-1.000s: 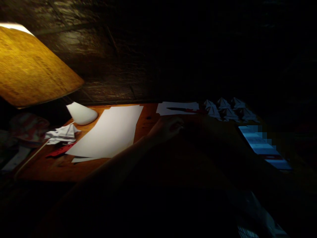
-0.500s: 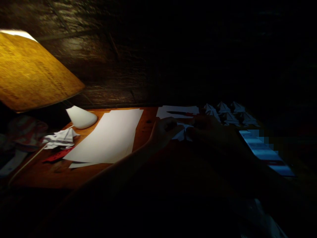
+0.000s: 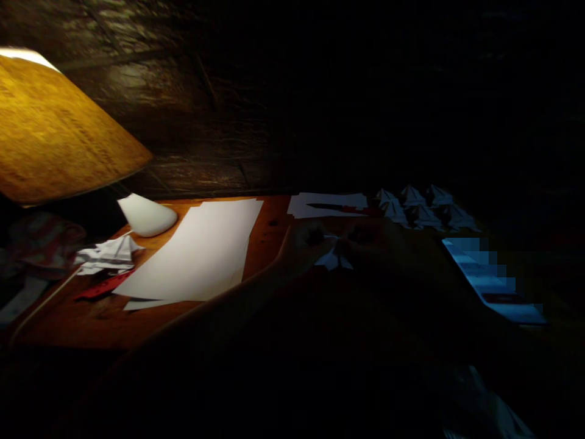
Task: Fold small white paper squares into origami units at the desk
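Between my hands is a small folded piece of white paper (image 3: 335, 259), its creased flaps showing below the fingers. My left hand (image 3: 305, 242) pinches it from the left side. On the other side my right hand (image 3: 368, 241), deep in shadow, is closed on it too. Just behind the hands, a dark-bladed knife with a red handle (image 3: 350, 209) lies across some white sheets (image 3: 304, 201). Several folded paper figures (image 3: 423, 214) stand in two rows to the right of the knife. Much of both hands is dim.
A lamp with a yellow shade (image 3: 64, 128) and white base (image 3: 147, 216) lights the left side. Larger white sheets (image 3: 201, 250) lie left of my arm, beside a red object (image 3: 103, 286) and crumpled-looking folded paper (image 3: 109, 255). A glowing phone-like screen (image 3: 484, 277) is at right.
Both hands have drawn closer together on the folded paper, and it sits slightly lower. The view has shifted slightly; the things on the table stay in place.
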